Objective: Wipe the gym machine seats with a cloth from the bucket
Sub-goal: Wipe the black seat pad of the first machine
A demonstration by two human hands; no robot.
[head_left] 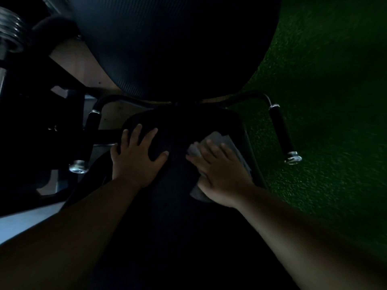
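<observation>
Two bare forearms reach in from the bottom edge, and both end on the dark seat (pixel 180 130) of a gym machine, which fills the middle of the dim view. The left hand (pixel 137 158) lies flat on the seat's left half, fingers straight and spread, grasping nothing. The right hand (pixel 219 170) presses a pale grey cloth (pixel 219 139) flat against the seat's right half, fingers straight on top of it. The cloth is crumpled, and its long axis runs near to far along the seat's right edge, with one end poking out below the wrist and the other beyond the fingertips.

Just left of the seat stands a black grip handle (pixel 89 139) with chrome end caps; its twin, the right handle (pixel 281 132), stands well apart on the other side, over green turf flooring (pixel 335 101). Both handles point roughly near to far. A curved black bar joins them behind the seat.

Beyond that bar rises the large dark backrest pad (pixel 178 42). In the far left corner are metal weight plates (pixel 10 30), too blurred for detail.
</observation>
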